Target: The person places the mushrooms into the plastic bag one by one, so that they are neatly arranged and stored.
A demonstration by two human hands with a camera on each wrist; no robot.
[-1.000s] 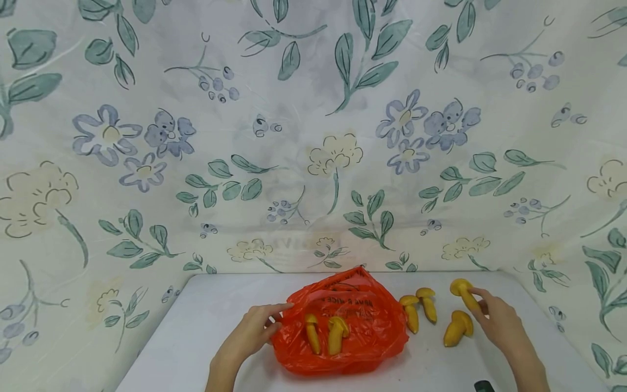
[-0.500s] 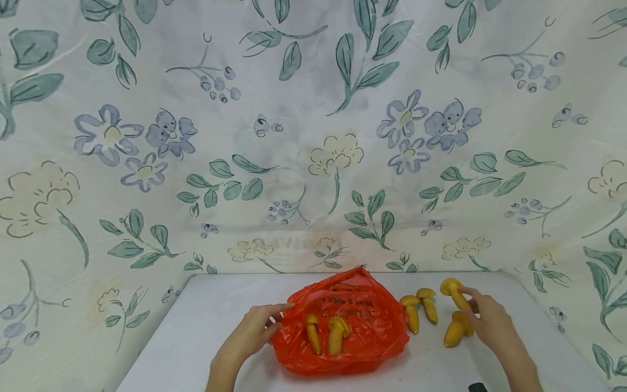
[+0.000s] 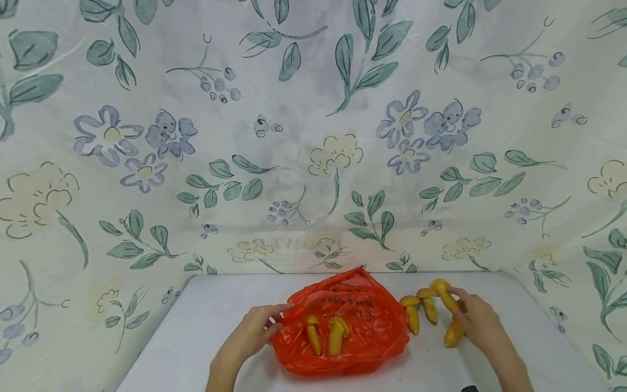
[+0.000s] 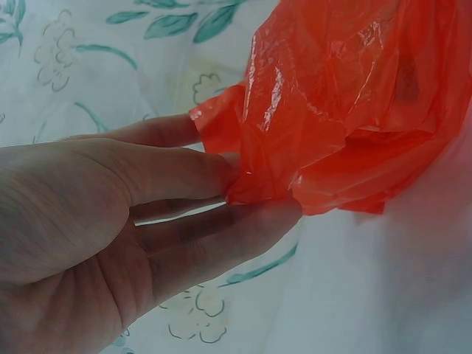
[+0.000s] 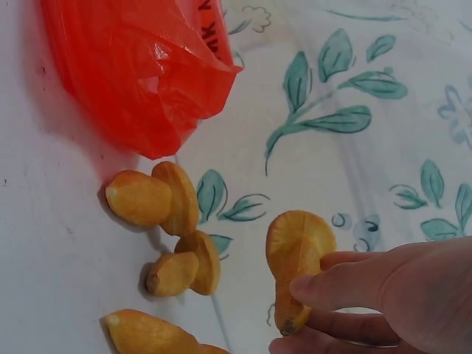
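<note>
A red plastic bag (image 3: pixel 374 335) lies on its side on the white table (image 3: pixel 220 288), mouth facing me. Two yellow mushrooms (image 3: pixel 336 340) rest inside it. My left hand (image 3: pixel 249 333) pinches the bag's left edge between thumb and fingers (image 4: pixel 273 221). In my right hand (image 3: pixel 479 322), thumb and fingers grip the stem of another yellow mushroom (image 5: pixel 299 243), cap pointing away, held above the table to the right of the bag. Below it a loose mushroom (image 3: pixel 453 336) is partly covered by the right hand in the head view.
Two more mushrooms, one (image 3: pixel 410 314) close against the bag's right side and another (image 3: pixel 428 310) just beyond it, lie on the table. A dark object (image 3: pixel 469 389) shows at the bottom edge near the right forearm. Flower-patterned cloth (image 3: pixel 313 136) hangs behind the table.
My right hand has moved left with its mushroom, toward the bag, and now overlaps the loose mushroom beneath. The left hand and the bag have stayed in place.
</note>
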